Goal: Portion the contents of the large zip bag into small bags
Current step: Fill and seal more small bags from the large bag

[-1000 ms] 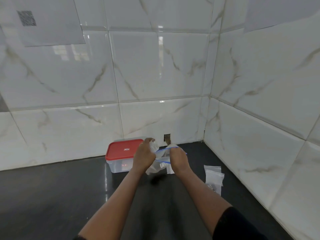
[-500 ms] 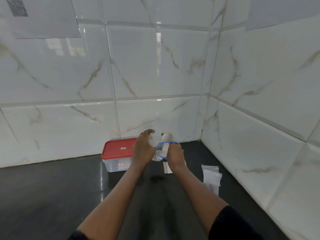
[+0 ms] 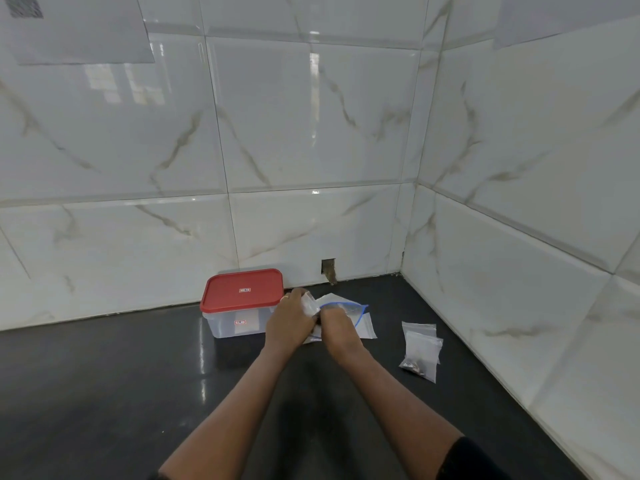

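Pinching a small bag (image 3: 309,304) beside the red-lidded box (image 3: 242,294), the left hand (image 3: 289,323) grasps it, while the right hand (image 3: 337,323) dips into the large zip bag (image 3: 358,315) — grip unclear.

nothing legible: the labels (image 3: 245,290) on the red lid (image 3: 225,294) and clear box (image 3: 221,323) blur.

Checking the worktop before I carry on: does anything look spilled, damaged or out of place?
Nothing looks spilled. One oddity: a small rough hole cut low in the wall tile, right of the red-lidded container.
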Action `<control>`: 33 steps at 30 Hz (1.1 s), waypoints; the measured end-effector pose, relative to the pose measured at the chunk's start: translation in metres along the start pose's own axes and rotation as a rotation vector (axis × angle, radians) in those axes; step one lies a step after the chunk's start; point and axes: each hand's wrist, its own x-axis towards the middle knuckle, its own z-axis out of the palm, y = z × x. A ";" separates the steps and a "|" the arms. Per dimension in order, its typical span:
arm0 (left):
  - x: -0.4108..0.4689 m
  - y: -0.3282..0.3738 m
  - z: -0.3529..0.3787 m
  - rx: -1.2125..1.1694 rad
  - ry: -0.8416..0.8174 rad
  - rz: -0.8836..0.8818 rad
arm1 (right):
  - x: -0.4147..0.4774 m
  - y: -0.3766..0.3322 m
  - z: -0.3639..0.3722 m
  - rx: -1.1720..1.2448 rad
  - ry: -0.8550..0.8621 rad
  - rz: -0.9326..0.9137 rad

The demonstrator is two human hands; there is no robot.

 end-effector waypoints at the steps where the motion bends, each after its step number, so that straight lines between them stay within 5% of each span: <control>1: 0.001 0.002 -0.002 0.007 0.026 0.025 | -0.001 0.004 0.002 0.018 -0.001 -0.011; 8: 0.000 0.003 -0.003 0.051 0.047 0.151 | -0.007 0.016 0.017 -0.213 -0.172 0.097; 13: 0.001 -0.002 0.000 0.027 0.002 0.194 | 0.000 0.013 0.017 -0.069 0.031 0.106; 23: 0.007 -0.013 -0.006 0.080 -0.155 0.202 | 0.015 0.000 0.012 0.054 -0.200 0.304; 33: 0.010 -0.010 -0.002 0.062 -0.142 0.183 | 0.001 0.013 0.029 0.299 0.064 0.310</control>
